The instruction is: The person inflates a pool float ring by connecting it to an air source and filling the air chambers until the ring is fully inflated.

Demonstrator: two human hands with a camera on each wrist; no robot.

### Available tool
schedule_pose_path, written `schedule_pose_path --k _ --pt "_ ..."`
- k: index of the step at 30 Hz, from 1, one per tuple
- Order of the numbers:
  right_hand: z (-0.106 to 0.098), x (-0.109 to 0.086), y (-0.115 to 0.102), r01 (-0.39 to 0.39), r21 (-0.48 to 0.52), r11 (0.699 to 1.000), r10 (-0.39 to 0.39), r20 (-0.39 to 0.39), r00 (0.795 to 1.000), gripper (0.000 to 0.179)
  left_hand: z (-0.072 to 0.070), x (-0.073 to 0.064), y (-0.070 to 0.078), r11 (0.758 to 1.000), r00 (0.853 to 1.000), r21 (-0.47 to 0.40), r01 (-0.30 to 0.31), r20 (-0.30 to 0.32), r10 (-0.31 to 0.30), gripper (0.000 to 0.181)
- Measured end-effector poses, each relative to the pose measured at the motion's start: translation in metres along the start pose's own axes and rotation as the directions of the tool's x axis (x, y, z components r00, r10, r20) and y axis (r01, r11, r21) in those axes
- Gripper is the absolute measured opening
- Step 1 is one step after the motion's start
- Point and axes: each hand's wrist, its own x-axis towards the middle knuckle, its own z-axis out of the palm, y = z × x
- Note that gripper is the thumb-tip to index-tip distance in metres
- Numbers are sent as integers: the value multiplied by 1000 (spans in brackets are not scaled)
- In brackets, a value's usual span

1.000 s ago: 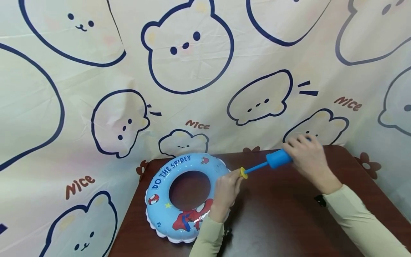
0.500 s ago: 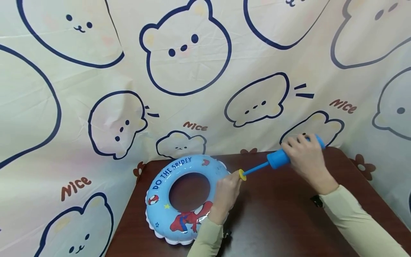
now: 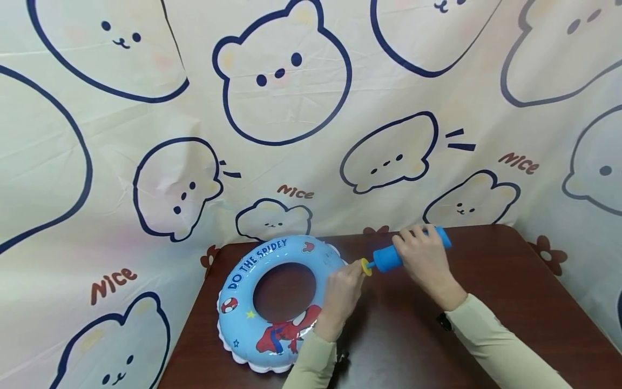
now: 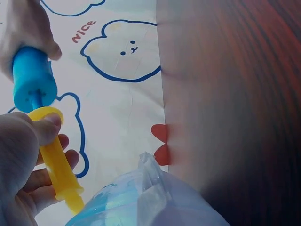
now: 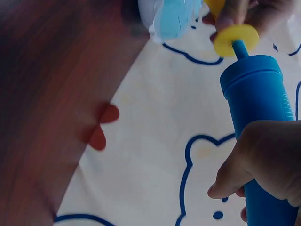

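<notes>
A blue hand air pump (image 3: pixel 387 259) is held tilted above the table, right of the light blue inflatable swim ring (image 3: pixel 239 300). My right hand (image 3: pixel 424 258) wraps round the pump's blue barrel. My left hand (image 3: pixel 342 292) pinches the yellow nozzle (image 4: pixel 57 162) just behind its round flange (image 5: pixel 236 40), beside the ring's right edge. Only a short piece of blue rod shows between flange and barrel. In the left wrist view the nozzle's tip reaches the ring's edge; whether it sits in a valve cannot be told. The ring carries red cartoon figures and "DO THE SPIDEY".
A dark brown table (image 3: pixel 413 335) lies under both hands, its far edge against a pale cloth backdrop (image 3: pixel 286 113) printed with cartoon bears. Another stretch of the cloth hangs at the right side.
My right hand has pushed the pump barrel down and left toward the nozzle, so the long exposed rod is now short. My left hand and the swim ring have stayed nearly still.
</notes>
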Motion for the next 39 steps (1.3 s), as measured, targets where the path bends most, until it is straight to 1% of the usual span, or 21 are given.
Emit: schedule_pose_path --k 2,6,9,11,13,15,18,20,24,28,31,34,37,39 --pt "4 1 -8 2 4 1000 -2 0 1000 48 0 0 0 1000 1000 -1 -3 -2 3 12" --pt "10 0 -18 15 2 1000 -15 -15 1000 38 0 -1 2 1000 1000 -1 -6 11 6 16" --pt "12 0 -20 20 -1 1000 -20 -29 999 32 0 -1 2 1000 1000 -12 5 23 -4 21" --pt "10 1 -16 21 6 1000 -21 -26 999 31 0 0 2 1000 999 -27 16 28 -15 23" --pt "7 1 -9 20 18 1000 -20 -12 1000 34 0 1 2 998 999 -47 29 32 -28 21" --pt "2 0 4 11 36 999 -11 6 1000 39 1 1 1 998 999 -51 38 32 -36 18" --pt "-6 -4 28 -6 51 999 5 17 1000 49 1 2 0 998 998 -41 47 37 -45 13" --pt "-12 -8 45 -18 55 998 18 12 1000 54 0 2 0 998 998 -27 49 43 -48 14" --pt "-26 -14 74 -35 38 999 35 1 999 56 -3 3 0 999 998 -15 46 53 -45 13" --pt "-38 -16 94 -59 23 998 59 5 998 59 -5 3 1 998 998 -21 51 48 -50 13" --pt "-44 -17 102 -73 21 997 73 6 997 63 -5 2 1 998 997 -29 55 53 -53 15" --pt "-46 -17 103 -74 16 997 74 4 997 64 -3 1 2 998 997 -31 50 59 -48 17" --pt "-43 -17 97 -55 4 998 55 -3 998 57 -1 0 3 999 998 -24 34 54 -32 15" --pt "-39 -17 89 -45 -2 999 45 -8 999 51 0 0 3 1000 998 -10 21 54 -21 14"
